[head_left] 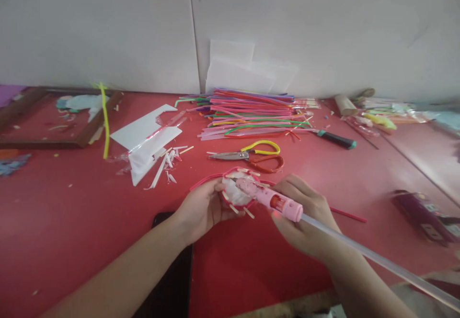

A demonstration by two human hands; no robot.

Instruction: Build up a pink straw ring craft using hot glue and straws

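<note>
My left hand (206, 203) grips the side of a small round basket-like piece (235, 194), white inside with a red rim and short pale sticks poking out around it. A pink glue gun (275, 199) is held in my right hand (305, 207), its nozzle end over the inside of the piece. A long translucent glue stick (381, 258) runs out of the gun's back toward the lower right. Red pipe-like strips (348, 215) extend past my right hand. Just beyond the piece lie scissors (247, 155) with one yellow and one orange handle.
A pile of coloured strips (251, 111) lies against the wall, beside a dark-handled tool (336, 139). White paper (143, 138) and cut scraps (167, 164) are at left, near a brown frame (82, 135). A black flat device (168, 270) sits under my left arm; a maroon box (424, 215) is at right.
</note>
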